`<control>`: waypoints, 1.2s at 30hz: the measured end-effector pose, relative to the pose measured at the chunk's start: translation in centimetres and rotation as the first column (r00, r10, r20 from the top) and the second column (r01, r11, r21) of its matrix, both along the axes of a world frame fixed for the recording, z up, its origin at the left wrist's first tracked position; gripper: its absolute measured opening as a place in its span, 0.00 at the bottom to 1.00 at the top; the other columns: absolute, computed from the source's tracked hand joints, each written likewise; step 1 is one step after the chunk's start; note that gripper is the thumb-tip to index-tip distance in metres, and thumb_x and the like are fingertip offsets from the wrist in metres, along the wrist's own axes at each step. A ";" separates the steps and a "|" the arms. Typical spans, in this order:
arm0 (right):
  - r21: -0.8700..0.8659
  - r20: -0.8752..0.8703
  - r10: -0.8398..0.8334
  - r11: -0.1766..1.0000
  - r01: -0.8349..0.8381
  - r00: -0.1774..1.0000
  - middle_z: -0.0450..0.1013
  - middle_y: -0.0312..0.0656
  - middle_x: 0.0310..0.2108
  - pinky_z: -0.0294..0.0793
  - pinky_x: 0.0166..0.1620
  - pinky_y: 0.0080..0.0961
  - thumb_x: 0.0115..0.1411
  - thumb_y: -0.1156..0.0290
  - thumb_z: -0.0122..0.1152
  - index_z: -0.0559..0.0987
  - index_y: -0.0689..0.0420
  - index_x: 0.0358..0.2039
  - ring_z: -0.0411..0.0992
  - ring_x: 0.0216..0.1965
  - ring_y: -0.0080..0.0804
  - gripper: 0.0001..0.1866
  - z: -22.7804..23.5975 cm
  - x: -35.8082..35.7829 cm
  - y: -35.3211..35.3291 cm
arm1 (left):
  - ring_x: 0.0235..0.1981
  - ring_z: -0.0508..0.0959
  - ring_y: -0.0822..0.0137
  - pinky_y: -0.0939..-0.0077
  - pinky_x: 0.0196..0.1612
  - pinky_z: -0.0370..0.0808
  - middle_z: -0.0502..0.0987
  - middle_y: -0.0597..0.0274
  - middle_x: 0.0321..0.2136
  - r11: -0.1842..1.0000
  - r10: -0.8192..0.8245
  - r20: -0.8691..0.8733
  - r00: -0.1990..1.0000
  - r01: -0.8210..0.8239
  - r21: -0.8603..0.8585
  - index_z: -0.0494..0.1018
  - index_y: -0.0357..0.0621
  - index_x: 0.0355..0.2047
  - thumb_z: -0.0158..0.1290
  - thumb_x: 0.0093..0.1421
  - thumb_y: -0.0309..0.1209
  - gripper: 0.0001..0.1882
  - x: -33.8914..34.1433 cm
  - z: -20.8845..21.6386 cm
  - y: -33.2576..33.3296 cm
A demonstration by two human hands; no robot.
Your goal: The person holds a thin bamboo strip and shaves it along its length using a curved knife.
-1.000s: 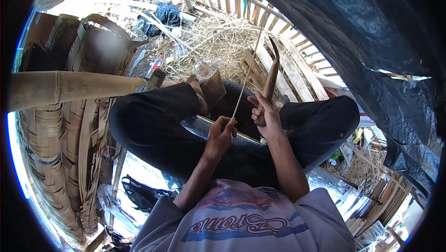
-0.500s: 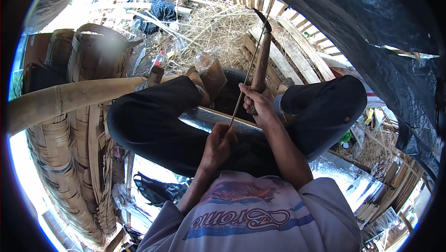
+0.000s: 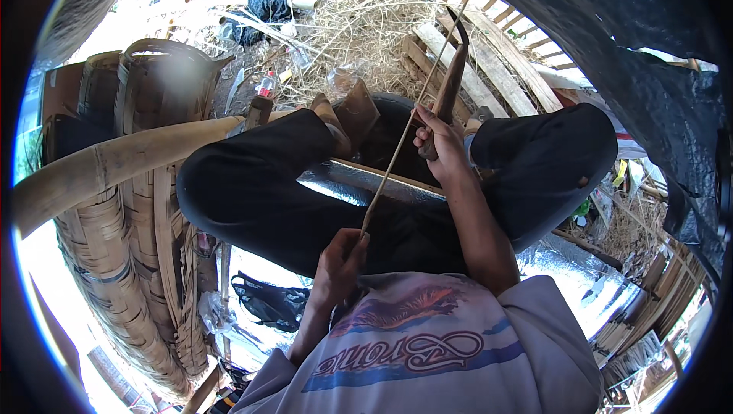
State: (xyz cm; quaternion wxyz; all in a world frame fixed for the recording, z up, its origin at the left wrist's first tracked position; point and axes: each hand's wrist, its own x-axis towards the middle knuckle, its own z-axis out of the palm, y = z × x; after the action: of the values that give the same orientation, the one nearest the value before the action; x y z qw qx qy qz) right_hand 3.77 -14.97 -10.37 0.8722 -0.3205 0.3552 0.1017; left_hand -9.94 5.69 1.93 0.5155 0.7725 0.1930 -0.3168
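Note:
My left hand [image 3: 338, 263], close to my shirt, is closed around the near end of a thin bamboo strip [image 3: 395, 162]. The strip runs slanting away to the far right, past my right thumb. My right hand [image 3: 445, 145] grips a knife [image 3: 450, 87] with a long wooden handle, whose butt shows below my fingers. Its dark curved blade [image 3: 460, 30] points away from me, near the strip's far part. Whether the strip touches the blade is hard to tell. Both hands are between my bent knees in dark trousers.
A thick bamboo pole [image 3: 122, 161] reaches in from the left beside woven bamboo panels [image 3: 99, 261]. Wooden planks [image 3: 489, 70] and straw [image 3: 359, 32] lie ahead. A dark round container [image 3: 393, 112] stands between my feet. Dark plastic sheeting [image 3: 580, 40] hangs at the right.
My left hand has drawn nearer my body and to the left with the strip, so more of it shows between the hands. My right hand and the knife have shifted slightly right.

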 end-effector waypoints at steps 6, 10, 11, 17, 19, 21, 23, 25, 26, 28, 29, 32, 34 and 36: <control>0.030 -0.014 0.103 0.994 -0.102 0.995 0.70 0.37 0.27 0.67 0.21 0.20 0.58 0.63 0.66 0.68 0.52 0.41 0.65 0.18 0.19 0.17 1.6 -1.2 0.4 | 0.21 0.66 0.83 0.85 0.22 0.63 0.70 0.70 0.22 0.992 0.121 0.028 0.992 -0.120 -0.024 0.72 0.38 0.46 0.48 0.67 0.33 0.13 2.6 0.2 -1.3; 0.028 -0.058 0.180 0.984 -0.179 0.982 0.66 0.34 0.23 0.65 0.18 0.20 0.59 0.60 0.65 0.67 0.53 0.40 0.64 0.15 0.19 0.18 2.5 -3.0 -0.9 | 0.22 0.67 0.81 0.84 0.25 0.65 0.71 0.69 0.23 0.982 0.185 0.058 0.981 -0.182 -0.052 0.72 0.38 0.46 0.48 0.67 0.31 0.12 5.4 -0.2 -2.1; 0.042 -0.033 0.226 0.973 -0.225 0.973 0.65 0.34 0.22 0.64 0.17 0.19 0.62 0.57 0.60 0.67 0.54 0.41 0.63 0.14 0.19 0.17 3.1 -3.6 -1.0 | 0.23 0.68 0.80 0.83 0.27 0.66 0.71 0.67 0.24 0.989 0.146 0.142 0.979 -0.144 -0.028 0.72 0.37 0.45 0.48 0.67 0.30 0.11 6.0 -0.9 -1.8; 0.262 0.129 0.425 0.857 -0.444 0.896 0.62 0.34 0.19 0.65 0.17 0.19 0.68 0.53 0.48 0.65 0.56 0.46 0.61 0.13 0.19 0.18 6.3 -9.7 -3.6 | 0.27 0.70 0.77 0.80 0.33 0.69 0.71 0.65 0.25 0.994 0.107 0.269 0.957 -0.094 -0.060 0.72 0.36 0.42 0.48 0.66 0.29 0.09 8.9 -2.5 -1.1; 0.299 0.085 0.445 0.842 -0.449 0.891 0.61 0.34 0.19 0.65 0.17 0.19 0.67 0.54 0.48 0.65 0.56 0.46 0.61 0.13 0.20 0.19 6.9 -12.0 -3.6 | 0.22 0.65 0.82 0.84 0.26 0.62 0.69 0.71 0.21 0.990 0.142 0.354 0.924 -0.131 -0.055 0.74 0.40 0.41 0.48 0.66 0.28 0.08 9.5 -2.7 -1.1; 0.335 0.043 0.467 0.826 -0.453 0.883 0.61 0.34 0.19 0.65 0.17 0.19 0.67 0.54 0.49 0.65 0.57 0.46 0.61 0.13 0.20 0.19 7.3 -13.4 -3.7 | 0.23 0.65 0.81 0.84 0.27 0.63 0.69 0.71 0.21 0.986 0.167 0.343 0.924 -0.153 -0.066 0.75 0.38 0.41 0.48 0.66 0.28 0.08 9.9 -2.8 -1.1; 0.388 -0.056 0.377 0.861 -0.328 0.924 0.61 0.35 0.21 0.65 0.17 0.18 0.67 0.54 0.48 0.65 0.57 0.46 0.60 0.12 0.21 0.19 8.2 -14.2 -3.4 | 0.23 0.66 0.81 0.83 0.27 0.63 0.69 0.70 0.21 0.981 0.195 0.331 0.923 -0.181 -0.071 0.75 0.37 0.40 0.48 0.66 0.28 0.08 10.1 -2.7 -1.0; 0.420 0.040 0.390 0.829 -0.369 0.920 0.62 0.35 0.22 0.66 0.18 0.19 0.66 0.57 0.52 0.65 0.57 0.47 0.62 0.14 0.21 0.18 7.2 -14.7 -4.8 | 0.23 0.67 0.79 0.82 0.28 0.65 0.71 0.68 0.21 0.987 0.152 0.367 0.918 -0.158 -0.014 0.74 0.36 0.41 0.49 0.65 0.27 0.08 10.2 -2.9 -1.4; 0.453 0.134 0.391 0.793 -0.408 0.910 0.63 0.35 0.23 0.67 0.19 0.20 0.64 0.61 0.56 0.65 0.57 0.47 0.64 0.15 0.22 0.18 7.1 -14.5 -5.6 | 0.23 0.67 0.79 0.82 0.28 0.65 0.71 0.68 0.21 0.986 0.160 0.368 0.916 -0.165 -0.020 0.74 0.36 0.41 0.49 0.65 0.27 0.08 10.3 -2.8 -1.5; 0.251 0.112 0.491 0.828 -0.502 0.864 0.65 0.36 0.24 0.69 0.21 0.23 0.60 0.67 0.59 0.65 0.57 0.47 0.67 0.19 0.23 0.18 7.6 -13.7 -7.3 | 0.24 0.68 0.77 0.81 0.30 0.67 0.72 0.65 0.22 0.984 0.078 0.372 0.925 -0.132 0.123 0.74 0.36 0.41 0.51 0.64 0.26 0.08 10.7 -2.3 -1.6; 0.046 0.069 0.568 0.819 -0.572 0.820 0.66 0.37 0.26 0.71 0.24 0.25 0.56 0.73 0.62 0.65 0.58 0.48 0.69 0.22 0.24 0.21 8.1 -13.3 -7.8 | 0.24 0.68 0.77 0.81 0.30 0.67 0.72 0.65 0.22 0.984 0.082 0.374 0.924 -0.134 0.116 0.74 0.36 0.41 0.51 0.64 0.26 0.08 10.6 -2.3 -1.7; -0.038 0.054 0.627 0.779 -0.626 0.777 0.69 0.38 0.28 0.71 0.25 0.23 0.51 0.79 0.64 0.67 0.60 0.47 0.71 0.24 0.22 0.23 9.7 -10.3 -7.8 | 0.23 0.70 0.75 0.78 0.30 0.68 0.74 0.61 0.24 0.976 0.045 0.429 0.902 -0.131 0.173 0.75 0.37 0.42 0.52 0.62 0.26 0.09 10.6 -1.6 -1.2; -0.096 0.109 0.677 0.736 -0.670 0.728 0.69 0.38 0.28 0.70 0.24 0.21 0.52 0.76 0.65 0.68 0.60 0.45 0.70 0.22 0.21 0.21 9.2 -9.7 -7.6 | 0.21 0.73 0.69 0.75 0.29 0.70 0.78 0.56 0.26 0.954 -0.049 0.548 0.835 -0.122 0.272 0.76 0.38 0.41 0.53 0.62 0.27 0.09 10.6 -0.8 -0.9; -0.159 0.153 0.718 0.696 -0.701 0.679 0.70 0.39 0.29 0.69 0.23 0.20 0.53 0.73 0.65 0.69 0.60 0.44 0.68 0.19 0.21 0.19 8.5 -9.3 -7.7 | 0.22 0.76 0.66 0.73 0.29 0.71 0.79 0.54 0.27 0.943 -0.106 0.570 0.815 -0.099 0.317 0.76 0.39 0.41 0.53 0.61 0.28 0.09 11.2 0.7 -0.5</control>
State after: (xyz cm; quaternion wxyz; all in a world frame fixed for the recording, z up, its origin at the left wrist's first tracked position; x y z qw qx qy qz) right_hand -5.49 -22.70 -1.88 0.7810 -0.4794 0.1163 0.3831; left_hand 1.26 5.19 2.58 0.4113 0.9078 0.0761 -0.0306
